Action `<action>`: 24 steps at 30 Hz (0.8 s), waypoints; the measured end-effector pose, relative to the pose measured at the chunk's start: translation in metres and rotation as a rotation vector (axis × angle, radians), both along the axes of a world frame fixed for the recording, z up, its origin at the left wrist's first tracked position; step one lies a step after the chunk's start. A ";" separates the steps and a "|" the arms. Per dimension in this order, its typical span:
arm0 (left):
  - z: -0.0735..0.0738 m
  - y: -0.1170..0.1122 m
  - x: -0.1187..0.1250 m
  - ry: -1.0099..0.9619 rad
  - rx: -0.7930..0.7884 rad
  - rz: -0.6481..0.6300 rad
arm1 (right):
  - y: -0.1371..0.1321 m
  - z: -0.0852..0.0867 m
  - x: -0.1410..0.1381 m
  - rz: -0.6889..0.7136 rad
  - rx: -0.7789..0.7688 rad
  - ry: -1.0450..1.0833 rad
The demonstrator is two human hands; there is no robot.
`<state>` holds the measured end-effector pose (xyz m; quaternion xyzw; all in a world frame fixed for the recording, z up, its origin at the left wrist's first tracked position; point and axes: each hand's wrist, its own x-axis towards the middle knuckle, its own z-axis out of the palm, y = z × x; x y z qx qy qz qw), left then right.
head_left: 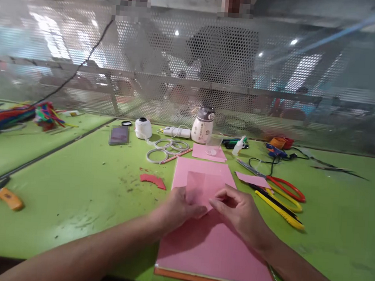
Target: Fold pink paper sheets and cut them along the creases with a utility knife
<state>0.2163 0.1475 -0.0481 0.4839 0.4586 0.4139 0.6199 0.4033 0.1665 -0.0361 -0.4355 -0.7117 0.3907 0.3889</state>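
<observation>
Over a stack of pink sheets [217, 255], I hold a small, thin, see-through pink piece of sheet [200, 185]. My left hand [182, 207] grips its lower left side, with the thumb lying across the front. The fingertips of my right hand [238, 209] are pinched together at its lower right part; the exact contact is partly hidden by the fingers. Orange and yellowish layers show under the pink at the stack's front edge. Beyond the stack, a clear plastic cup [213, 144] stands on other pink pieces [202, 152].
Right of the stack lie red-handled scissors [287, 187], a yellow cutter knife [279, 210] and a pink scrap [252, 180]. A small dropper bottle [238, 146] and a drinking bottle [202, 126] stand behind. Coiled cable [157, 156] and a red strip [152, 180] lie left.
</observation>
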 end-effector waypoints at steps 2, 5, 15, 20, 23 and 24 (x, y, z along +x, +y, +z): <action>0.001 0.001 0.000 0.012 0.029 0.003 | 0.003 0.001 0.002 -0.044 0.021 0.007; -0.002 0.004 0.000 -0.055 0.060 -0.006 | 0.012 0.003 0.008 -0.083 0.019 0.031; 0.002 0.007 -0.004 -0.233 -0.038 0.069 | 0.063 -0.011 0.036 -0.365 0.010 0.151; 0.005 0.008 -0.007 -0.238 -0.022 0.080 | 0.092 -0.021 0.049 -0.483 -0.007 0.185; 0.003 0.009 -0.006 -0.241 0.013 0.064 | 0.107 -0.020 0.055 -0.513 -0.009 0.168; 0.002 0.009 -0.006 -0.232 0.024 0.060 | 0.112 -0.019 0.057 -0.518 -0.010 0.153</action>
